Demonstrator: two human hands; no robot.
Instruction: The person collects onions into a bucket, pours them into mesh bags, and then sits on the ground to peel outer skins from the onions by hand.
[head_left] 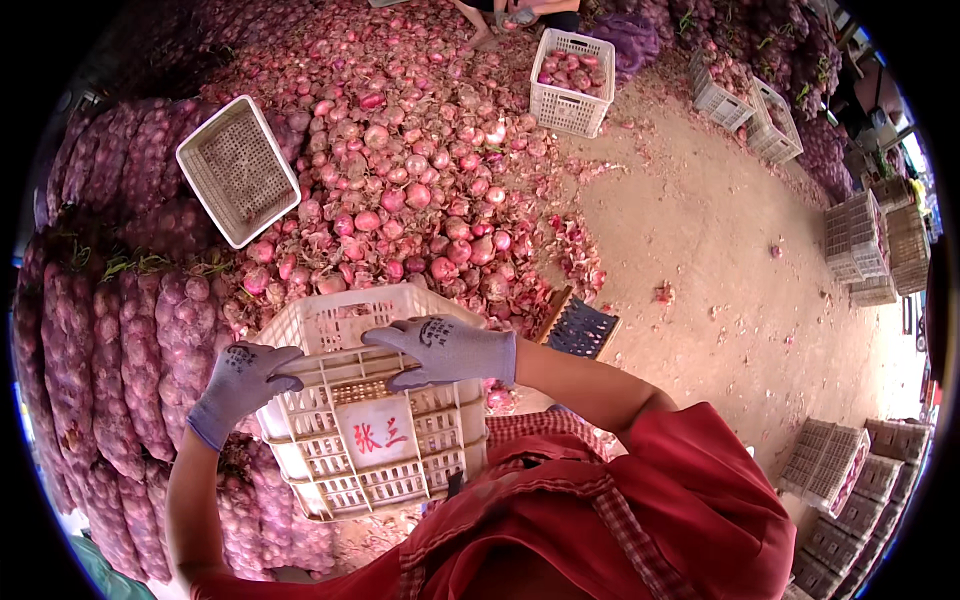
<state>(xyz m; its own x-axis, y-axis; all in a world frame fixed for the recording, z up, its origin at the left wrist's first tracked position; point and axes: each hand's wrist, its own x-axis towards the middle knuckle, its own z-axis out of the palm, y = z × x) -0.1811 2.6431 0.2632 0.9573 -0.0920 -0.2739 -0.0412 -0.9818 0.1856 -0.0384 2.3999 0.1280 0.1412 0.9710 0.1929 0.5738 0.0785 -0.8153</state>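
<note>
Head view: grey-gloved left hand (240, 388) and grey-gloved right hand (438, 350) clamped on a white slatted plastic crate (378, 432) by its rim, guessing for steadiness, beside the round red onion heap's (400, 190) near edge.

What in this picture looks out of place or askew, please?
The white crate at the upper left looks askew: it sits at a slant where the onion heap meets the filled net sacks. Also, what seems a single onion lies on the floor at right, well apart from the heap.
</note>
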